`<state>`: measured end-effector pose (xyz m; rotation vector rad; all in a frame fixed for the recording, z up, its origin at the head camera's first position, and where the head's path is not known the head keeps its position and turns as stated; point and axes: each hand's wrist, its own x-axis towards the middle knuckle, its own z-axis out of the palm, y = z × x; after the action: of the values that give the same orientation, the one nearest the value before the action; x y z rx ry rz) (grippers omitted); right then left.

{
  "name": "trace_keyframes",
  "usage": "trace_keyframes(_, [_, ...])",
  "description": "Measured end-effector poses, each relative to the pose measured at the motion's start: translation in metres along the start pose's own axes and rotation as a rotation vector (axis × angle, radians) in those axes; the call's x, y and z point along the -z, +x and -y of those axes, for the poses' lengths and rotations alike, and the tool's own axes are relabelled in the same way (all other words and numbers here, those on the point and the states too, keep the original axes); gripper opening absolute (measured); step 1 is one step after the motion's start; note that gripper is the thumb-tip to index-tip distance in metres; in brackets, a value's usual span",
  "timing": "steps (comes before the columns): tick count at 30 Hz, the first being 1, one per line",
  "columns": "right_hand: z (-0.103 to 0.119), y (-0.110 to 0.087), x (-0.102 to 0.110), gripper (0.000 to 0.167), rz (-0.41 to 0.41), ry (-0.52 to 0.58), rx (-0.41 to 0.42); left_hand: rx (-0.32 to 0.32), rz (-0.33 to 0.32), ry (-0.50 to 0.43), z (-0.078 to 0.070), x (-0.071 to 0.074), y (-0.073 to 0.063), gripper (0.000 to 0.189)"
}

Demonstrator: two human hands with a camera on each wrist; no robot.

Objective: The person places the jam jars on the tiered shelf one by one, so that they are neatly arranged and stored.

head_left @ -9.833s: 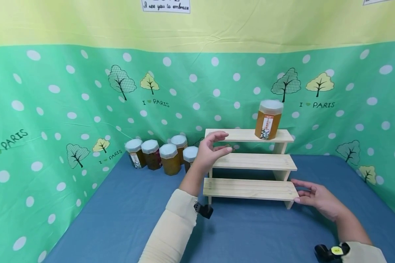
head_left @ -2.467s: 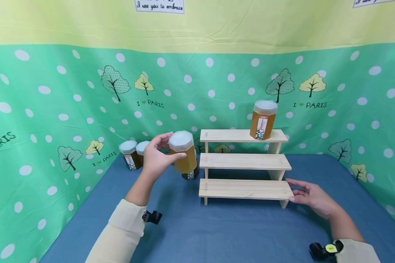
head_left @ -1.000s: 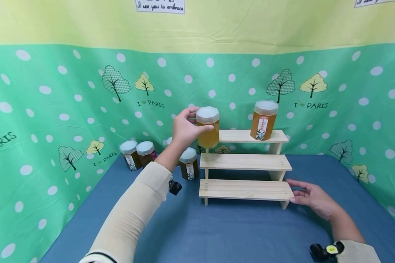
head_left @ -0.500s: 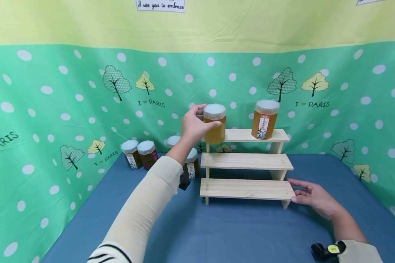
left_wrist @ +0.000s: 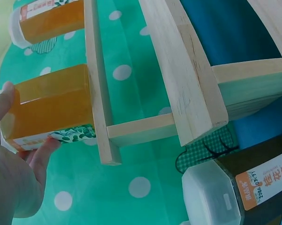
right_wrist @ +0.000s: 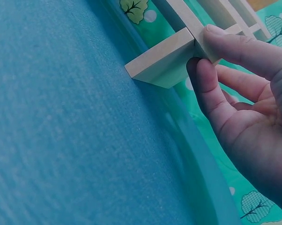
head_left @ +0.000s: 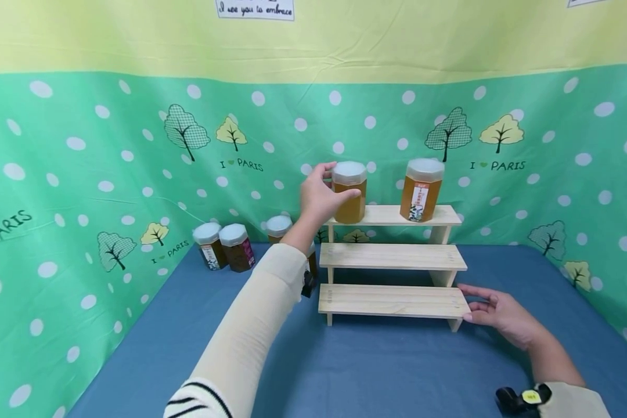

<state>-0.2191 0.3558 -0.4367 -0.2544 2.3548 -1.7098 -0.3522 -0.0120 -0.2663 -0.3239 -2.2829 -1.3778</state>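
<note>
My left hand (head_left: 319, 197) grips a jar of amber honey (head_left: 351, 204) with a white lid, fingers behind it and thumb across its front. The jar stands upright at the left end of the top step of a three-step wooden shelf (head_left: 392, 299). In the left wrist view, the honey jar's base meets the top board (left_wrist: 102, 112). A second honey jar (head_left: 422, 188) with a red and white label sits at the right of that step. My right hand (head_left: 507, 316) pinches the right end of the lowest step, thumb on one face and fingers on the other (right_wrist: 209, 75).
Left of the shelf, a dark jar (head_left: 210, 247), another with a magenta label (head_left: 236, 248) and a third (head_left: 278, 225) stand on the blue cloth (head_left: 386, 371). A labelled dark jar (left_wrist: 263, 187) is mostly behind my left sleeve. A green printed curtain (head_left: 136, 116) hangs behind.
The left hand took a honey jar from the group, lifted it and carried it right to the top step; over the last half second it moved slightly right. The right hand stays on the shelf.
</note>
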Motion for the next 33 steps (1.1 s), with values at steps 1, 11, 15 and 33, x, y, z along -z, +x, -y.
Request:
trace_keyframes(1, [0.0,0.0,0.0,0.079,-0.001,-0.002,-0.004,-0.005,0.0,-0.001,0.0,-0.001,0.0,0.074])
trace_keyframes(11, [0.001,-0.001,-0.001,0.082,-0.003,-0.011,-0.033,-0.027,0.034,-0.055,0.004,-0.003,0.003,0.073])
trace_keyframes(15, [0.001,0.0,0.0,0.082,-0.001,-0.008,-0.026,-0.034,0.049,-0.085,0.007,-0.003,0.004,0.074])
trace_keyframes(33, [0.002,0.0,-0.003,0.079,-0.007,-0.019,-0.025,-0.017,0.126,-0.204,0.024,0.011,-0.006,0.069])
